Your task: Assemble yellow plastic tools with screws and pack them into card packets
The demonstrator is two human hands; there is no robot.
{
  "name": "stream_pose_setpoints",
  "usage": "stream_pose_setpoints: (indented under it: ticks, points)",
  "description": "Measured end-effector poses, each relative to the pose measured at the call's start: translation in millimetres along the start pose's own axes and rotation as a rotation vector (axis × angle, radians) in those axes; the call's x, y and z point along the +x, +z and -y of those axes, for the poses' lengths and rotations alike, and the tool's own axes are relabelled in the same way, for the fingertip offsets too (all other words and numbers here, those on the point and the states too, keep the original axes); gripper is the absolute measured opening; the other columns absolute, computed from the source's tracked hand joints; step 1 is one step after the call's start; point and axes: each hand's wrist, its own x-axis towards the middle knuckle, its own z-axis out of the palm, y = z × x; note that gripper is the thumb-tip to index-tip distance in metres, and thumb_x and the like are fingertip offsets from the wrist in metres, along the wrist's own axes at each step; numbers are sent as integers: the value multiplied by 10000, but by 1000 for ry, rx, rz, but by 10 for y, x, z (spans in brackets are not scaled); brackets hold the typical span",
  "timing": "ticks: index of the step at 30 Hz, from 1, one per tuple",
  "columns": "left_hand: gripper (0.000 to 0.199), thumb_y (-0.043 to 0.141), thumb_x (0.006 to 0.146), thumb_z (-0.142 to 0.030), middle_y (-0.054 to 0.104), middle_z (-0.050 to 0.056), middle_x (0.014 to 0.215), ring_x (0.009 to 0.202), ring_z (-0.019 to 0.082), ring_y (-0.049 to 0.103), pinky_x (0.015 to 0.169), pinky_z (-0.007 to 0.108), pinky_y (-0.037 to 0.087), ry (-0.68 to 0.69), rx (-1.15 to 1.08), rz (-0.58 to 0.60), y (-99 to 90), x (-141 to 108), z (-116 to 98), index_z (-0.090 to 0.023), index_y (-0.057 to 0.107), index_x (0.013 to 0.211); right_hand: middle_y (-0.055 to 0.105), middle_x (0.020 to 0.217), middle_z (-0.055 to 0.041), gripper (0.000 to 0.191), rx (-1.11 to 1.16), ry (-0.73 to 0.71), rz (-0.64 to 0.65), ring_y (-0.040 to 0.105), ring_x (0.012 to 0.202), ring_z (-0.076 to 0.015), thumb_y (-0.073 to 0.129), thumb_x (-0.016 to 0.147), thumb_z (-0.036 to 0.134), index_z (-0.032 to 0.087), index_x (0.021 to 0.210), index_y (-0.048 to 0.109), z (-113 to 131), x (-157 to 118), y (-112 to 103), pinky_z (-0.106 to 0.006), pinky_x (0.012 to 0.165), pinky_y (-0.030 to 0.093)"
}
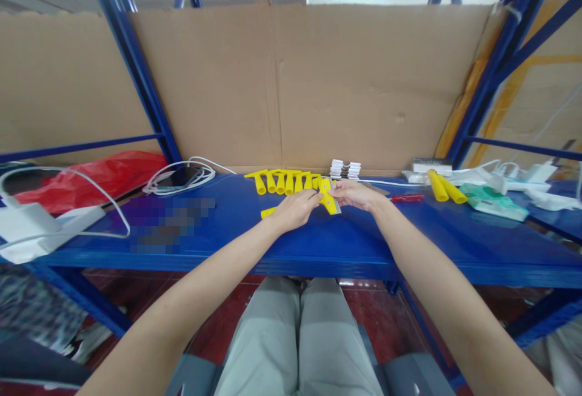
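A yellow scraper [326, 194] with a metal blade along its head is held between my two hands over the blue bench. My left hand [297, 209] is closed around its handle, whose yellow end sticks out on the left. The fingers of my right hand [355, 194] pinch the blade side of the head; the fingertips are partly hidden. Just behind my hands, several yellow scraper pieces [290, 182] stand in a row. A red-handled screwdriver [408, 198] lies to the right of my right wrist, its tip hidden by the arm.
White stacked pieces [344, 170] sit against the cardboard panel [336, 87]. Two yellow handles [439, 187] and a green-white packet [493, 202] lie at the right. Coiled white cable [182, 181], a red bag [104, 177] and a white power strip [34, 232] occupy the left. Blue posts flank the bench.
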Motion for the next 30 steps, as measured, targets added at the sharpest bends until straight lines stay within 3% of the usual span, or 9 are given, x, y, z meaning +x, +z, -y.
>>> stream_pose_setpoints:
  ticks: [6, 14, 23, 30]
  points:
    - [389, 382, 953, -201, 626, 120, 1110, 960, 208, 628, 730, 298, 524, -26, 37, 56, -20, 1, -25, -196, 519, 1316, 690, 676, -15, 163, -41, -36, 8, 642, 611, -119, 763, 707, 169, 156, 752, 607, -33, 14, -24, -225, 593, 530]
    - [338, 433, 957, -300, 678, 71, 1057, 974, 185, 635, 791, 275, 504, 0, -21, 65, 16, 28, 59, -222, 596, 1242, 688, 682, -8, 103, -88, -9, 9, 631, 603, -110, 698, 739, 93, 162, 774, 629, -51, 15, 38, -225, 599, 540]
    - [329, 426, 955, -277, 682, 82, 986, 907, 183, 645, 746, 276, 502, -23, -10, 59, -4, 21, 36, -199, 628, 1203, 678, 633, 3, 133, -87, 9, -46, 614, 546, -97, 743, 700, 104, 152, 744, 627, -23, 10, 100, -193, 523, 522]
    - [318, 427, 952, -268, 680, 93, 972, 899, 190, 646, 750, 285, 503, -57, -41, 55, -35, 26, 21, -176, 655, 1153, 670, 625, -2, 138, -13, 25, -74, 621, 553, -104, 723, 741, 118, 156, 736, 589, -38, 20, 108, -208, 555, 524]
